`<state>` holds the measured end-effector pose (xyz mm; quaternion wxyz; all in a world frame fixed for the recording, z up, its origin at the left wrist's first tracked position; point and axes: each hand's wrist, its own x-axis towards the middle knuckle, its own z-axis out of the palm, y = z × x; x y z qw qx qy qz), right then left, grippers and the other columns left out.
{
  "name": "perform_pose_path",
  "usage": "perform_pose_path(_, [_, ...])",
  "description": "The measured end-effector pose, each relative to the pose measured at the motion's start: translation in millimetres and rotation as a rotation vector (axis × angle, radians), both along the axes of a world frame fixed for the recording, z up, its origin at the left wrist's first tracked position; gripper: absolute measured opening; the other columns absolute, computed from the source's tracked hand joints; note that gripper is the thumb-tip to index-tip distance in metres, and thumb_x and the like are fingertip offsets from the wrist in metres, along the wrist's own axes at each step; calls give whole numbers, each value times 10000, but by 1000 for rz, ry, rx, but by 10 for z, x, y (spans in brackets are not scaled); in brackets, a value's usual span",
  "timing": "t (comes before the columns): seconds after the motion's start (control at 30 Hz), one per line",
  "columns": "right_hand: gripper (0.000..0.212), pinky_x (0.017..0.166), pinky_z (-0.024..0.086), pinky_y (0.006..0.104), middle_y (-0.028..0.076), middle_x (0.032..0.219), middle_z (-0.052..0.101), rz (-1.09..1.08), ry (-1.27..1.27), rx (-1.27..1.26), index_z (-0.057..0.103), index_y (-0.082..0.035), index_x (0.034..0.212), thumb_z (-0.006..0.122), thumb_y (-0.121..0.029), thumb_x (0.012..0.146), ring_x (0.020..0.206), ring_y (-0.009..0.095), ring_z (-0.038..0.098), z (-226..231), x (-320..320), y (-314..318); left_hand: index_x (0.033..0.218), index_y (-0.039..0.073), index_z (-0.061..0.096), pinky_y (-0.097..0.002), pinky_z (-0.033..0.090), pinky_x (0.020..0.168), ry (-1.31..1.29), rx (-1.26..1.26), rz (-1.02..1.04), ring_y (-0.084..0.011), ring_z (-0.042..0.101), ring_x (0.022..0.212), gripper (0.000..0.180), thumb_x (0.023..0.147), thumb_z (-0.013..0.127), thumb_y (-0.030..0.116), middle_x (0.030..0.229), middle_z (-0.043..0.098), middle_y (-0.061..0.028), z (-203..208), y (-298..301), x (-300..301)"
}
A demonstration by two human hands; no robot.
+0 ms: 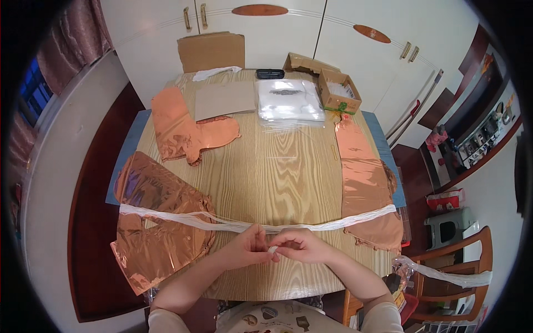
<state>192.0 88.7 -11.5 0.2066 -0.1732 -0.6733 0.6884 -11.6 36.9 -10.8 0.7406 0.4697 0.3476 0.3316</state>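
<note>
My left hand (pixel 247 247) and my right hand (pixel 302 245) meet over the near edge of the table, fingers pinched together. Between the fingertips is a small white piece (pixel 272 250), too small to tell its kind. Just beyond my hands, a long bundle of thin white strands (pixel 327 225) stretches across the table from left to right. Its ends lie over flat copper-coloured foil balloons: one (pixel 161 222) at the near left and another (pixel 366 188) on the right. My fingers hide part of the strands.
Farther left lies another copper foil balloon (pixel 172 125). At the back are a grey-brown card sheet (pixel 225 99), a stack of clear plastic bags (pixel 290 102), a black tray (pixel 270 74) and a small cardboard box (pixel 340 102). A wooden chair (pixel 483 261) stands at the right.
</note>
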Motion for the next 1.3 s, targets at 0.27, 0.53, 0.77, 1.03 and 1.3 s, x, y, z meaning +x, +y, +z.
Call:
perform_pose_path(0.27, [115, 633, 457, 314, 91, 784, 555, 62, -257, 623, 599, -65, 877, 603, -153, 803, 733, 240, 568, 250, -5, 107, 871, 73, 276, -229, 460, 630, 51, 94, -56, -147, 609, 833, 280, 834, 548, 16, 793, 583, -90, -38, -7, 46])
perform_pose_path(0.53, [185, 613, 445, 347, 116, 773, 558, 156, -359, 482, 602, -42, 788, 651, -219, 762, 711, 269, 583, 373, -53, 142, 902, 74, 288, -231, 442, 617, 272, 267, -39, -104, 563, 748, 294, 823, 562, 3, 793, 594, -78, -72, -47, 7])
perform_pose_path(0.77, [158, 577, 438, 343, 104, 758, 550, 168, -272, 516, 583, -49, 803, 638, -195, 772, 665, 262, 579, 219, -94, 150, 891, 66, 352, -203, 416, 564, 536, 369, 3, -58, 513, 692, 276, 790, 606, 25, 792, 559, -37, 158, -78, 41])
perform_pose_path(1.03, [135, 667, 456, 360, 51, 757, 533, -260, -583, 1394, 565, -85, 807, 576, -105, 674, 762, 210, 547, 315, 20, 729, 933, 42, 443, -190, 399, 564, 237, 306, 518, -29, 477, 643, 190, 804, 581, 56, 791, 574, -14, -48, 22, -108])
perform_pose_path(1.3, [93, 586, 477, 331, 56, 761, 540, -649, -827, 1658, 554, -87, 846, 519, -124, 768, 712, 200, 575, -241, 384, 2027, 876, 41, 495, -188, 421, 641, 229, 261, 381, -46, 516, 709, 82, 825, 545, 2, 836, 581, -23, -75, 54, -82])
